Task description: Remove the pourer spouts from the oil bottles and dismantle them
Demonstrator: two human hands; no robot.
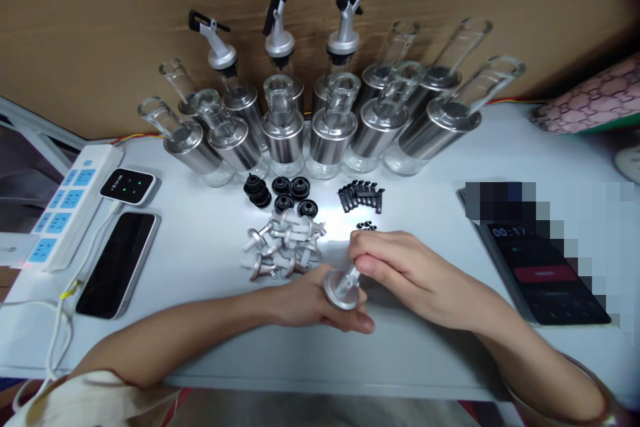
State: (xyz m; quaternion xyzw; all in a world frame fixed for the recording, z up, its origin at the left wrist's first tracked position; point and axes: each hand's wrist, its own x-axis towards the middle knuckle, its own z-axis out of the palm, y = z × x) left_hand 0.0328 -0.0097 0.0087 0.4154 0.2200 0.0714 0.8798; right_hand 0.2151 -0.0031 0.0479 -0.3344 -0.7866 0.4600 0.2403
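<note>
My left hand is closed around the underside of a silver bottle pourer, its round collar facing up between thumb and fingers. My right hand pinches the upper end of that pourer's spout; whether a small part is also between those fingers is hidden. Just beyond my left hand lies a pile of silver pourer tops with pale tubes. Behind the pile sit several black ribbed stoppers. Right of these lie black levers in a row and a cluster of tiny black pieces.
Several glass bottles with metal sleeves stand along the cardboard back; three carry fitted pourers. At left are a power strip, a small black-and-white device and a phone. Another phone showing a timer lies at right.
</note>
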